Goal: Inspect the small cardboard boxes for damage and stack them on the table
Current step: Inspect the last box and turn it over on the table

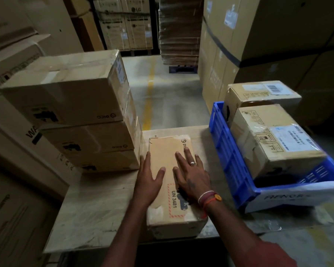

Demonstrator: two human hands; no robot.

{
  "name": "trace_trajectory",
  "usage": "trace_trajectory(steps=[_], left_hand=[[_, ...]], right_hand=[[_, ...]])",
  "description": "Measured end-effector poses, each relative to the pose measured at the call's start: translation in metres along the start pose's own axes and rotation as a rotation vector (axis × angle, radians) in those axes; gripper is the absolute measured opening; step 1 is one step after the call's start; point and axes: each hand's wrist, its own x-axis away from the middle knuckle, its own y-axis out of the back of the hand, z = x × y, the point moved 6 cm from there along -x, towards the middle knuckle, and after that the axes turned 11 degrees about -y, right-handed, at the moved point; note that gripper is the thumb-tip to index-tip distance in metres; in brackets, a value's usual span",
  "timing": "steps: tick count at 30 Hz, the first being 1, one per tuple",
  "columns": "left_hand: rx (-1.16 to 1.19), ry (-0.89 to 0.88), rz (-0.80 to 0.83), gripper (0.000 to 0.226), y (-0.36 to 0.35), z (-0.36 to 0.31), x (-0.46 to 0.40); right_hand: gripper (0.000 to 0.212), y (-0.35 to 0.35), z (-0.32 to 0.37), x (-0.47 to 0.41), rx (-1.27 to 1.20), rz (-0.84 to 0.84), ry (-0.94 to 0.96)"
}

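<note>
Head view. Lying flat on table (pixel 96 209), nearest edge: small cardboard box (pixel 166 151), "UN 3481" label facing up, just right of three-box stack (pixel 89 120). Resting on its top, fingers straight, gripping nothing: left hand (pixel 149 182), right hand (pixel 191 176). Likely handling stiff, light to moderate; taking hold best at the long sides. Showing scuffed near corner. Waiting in blue crate (pixel 226 151): two more boxes. Hiding: underside, far face, printing under the palms.
</note>
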Motion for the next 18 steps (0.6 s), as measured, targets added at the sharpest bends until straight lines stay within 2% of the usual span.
trace_trajectory(steps=[2,5,6,8,10,11,13,15,18], left_hand=[[0.187,0.07,0.013,0.075,-0.002,0.002,0.008],[0.201,0.153,-0.012,0.08,0.0,0.005,0.007],[0.189,0.21,-0.017,0.085,0.001,0.011,0.009],[0.131,0.322,-0.015,0.09,0.003,0.025,0.021],[0.091,0.366,0.002,0.079,0.003,0.027,0.036],[0.084,0.351,0.005,0.071,0.002,0.023,0.04],[0.096,0.286,-0.008,0.055,-0.001,0.004,0.04],[0.166,0.205,-0.051,0.044,0.005,-0.027,0.029],[0.308,0.054,-0.107,0.044,0.023,-0.076,-0.005]], right_hand=[[0.073,0.002,-0.001,-0.002,-0.155,0.042,0.058],[0.083,0.01,-0.022,0.015,-0.877,0.235,-0.093],[0.084,0.009,-0.035,0.028,-1.032,0.245,-0.185],[0.092,-0.004,-0.061,0.064,-1.075,0.258,-0.321],[0.096,-0.033,-0.079,0.096,-1.126,0.339,-0.426],[0.089,-0.044,-0.081,0.11,-1.201,0.377,-0.484],[0.06,-0.05,-0.074,0.122,-1.337,0.37,-0.555],[0.052,-0.028,-0.059,0.114,-1.415,0.296,-0.454],[0.061,0.028,-0.037,0.083,-1.414,0.107,-0.22]])
